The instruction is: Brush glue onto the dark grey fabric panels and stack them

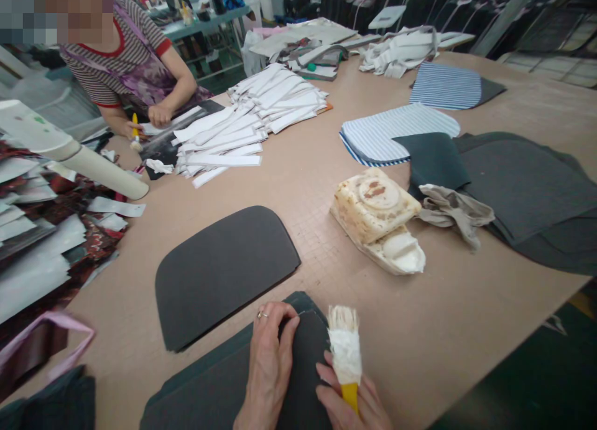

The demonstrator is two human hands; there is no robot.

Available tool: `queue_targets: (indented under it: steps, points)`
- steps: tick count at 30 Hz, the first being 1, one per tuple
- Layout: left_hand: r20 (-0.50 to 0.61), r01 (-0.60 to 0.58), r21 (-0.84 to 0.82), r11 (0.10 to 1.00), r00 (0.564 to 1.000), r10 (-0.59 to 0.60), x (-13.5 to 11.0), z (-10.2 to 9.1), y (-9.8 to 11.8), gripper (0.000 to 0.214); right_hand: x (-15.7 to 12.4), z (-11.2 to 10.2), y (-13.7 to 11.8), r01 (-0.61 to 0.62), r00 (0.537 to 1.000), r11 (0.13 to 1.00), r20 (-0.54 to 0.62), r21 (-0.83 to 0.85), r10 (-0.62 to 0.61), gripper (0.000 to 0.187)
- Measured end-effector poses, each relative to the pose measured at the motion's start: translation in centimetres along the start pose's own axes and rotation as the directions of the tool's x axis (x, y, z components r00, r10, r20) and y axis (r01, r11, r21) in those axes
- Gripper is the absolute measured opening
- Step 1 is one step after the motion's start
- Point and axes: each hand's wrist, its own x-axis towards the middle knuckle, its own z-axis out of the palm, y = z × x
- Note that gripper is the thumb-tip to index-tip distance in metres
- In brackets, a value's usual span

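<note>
My left hand (268,361) lies flat with fingers together on a dark grey fabric piece (298,355) at the table's near edge, a ring on one finger. Beside it my right hand (354,402) grips the yellow handle of a glue brush (345,349), whose white-caked bristles point away from me above the same piece. A second dark grey rounded piece (224,271) rests flat just beyond my left hand. Right of it stands a glue-crusted container (375,212) with white paste in its lower lip.
Striped fabric pieces (401,128) and dark grey sheets (522,187) lie at right, with a crumpled rag (454,212). A heap of white strips (247,125) fills the middle. A person in a striped top (125,63) works opposite. Patterned scraps (41,231) crowd the left.
</note>
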Motion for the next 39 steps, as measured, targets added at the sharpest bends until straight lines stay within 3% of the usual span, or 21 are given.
queue_targets:
  steps: [6,10,16,20,23,27,31,35,39]
  points:
    - [0.020,0.028,0.077,0.997,0.999,-0.030,0.2,0.3,-0.1,0.014,-0.6,0.0,-0.4,-0.082,0.993,0.996,0.081,-0.032,0.085,0.017]
    - [0.041,0.042,0.115,0.992,0.998,-0.048,0.2,0.6,-0.2,0.014,-0.7,0.0,-0.3,-0.030,0.998,1.000,0.055,0.009,0.029,0.019]
    - [0.060,0.037,0.166,0.985,0.997,-0.048,0.2,0.8,0.0,0.015,0.0,0.2,-0.8,-0.134,0.991,0.991,-0.028,0.015,0.134,0.021]
    - [-0.006,0.024,0.178,0.984,1.000,-0.023,-0.3,0.9,0.4,0.018,-0.6,0.0,-0.4,-0.050,0.999,0.998,0.021,0.032,0.049,0.021]
    - [-0.086,-0.015,0.243,0.970,0.996,0.037,-1.8,0.4,1.1,0.040,-1.5,-0.2,0.2,-0.032,0.998,0.997,0.060,0.066,0.028,0.019]
    - [-0.162,-0.043,0.260,0.965,0.983,0.088,-5.5,-1.0,1.4,0.045,-1.1,0.2,0.6,-0.046,0.997,0.990,0.067,0.134,0.037,0.014]
    - [-0.159,0.012,0.273,0.962,0.987,0.033,-9.3,-2.3,0.7,0.048,0.9,0.8,-0.1,-0.041,0.988,0.980,0.156,0.194,0.011,0.019]
    - [-0.136,0.093,0.280,0.955,0.989,-0.056,-11.1,-3.4,-0.3,0.050,1.4,1.3,-0.2,-0.031,0.961,0.982,0.275,0.188,-0.022,0.026]
    - [-0.261,0.175,0.231,0.957,0.959,-0.113,-12.6,-5.4,-2.0,0.048,0.3,2.3,1.6,0.002,0.958,0.986,0.281,0.164,-0.049,0.028]
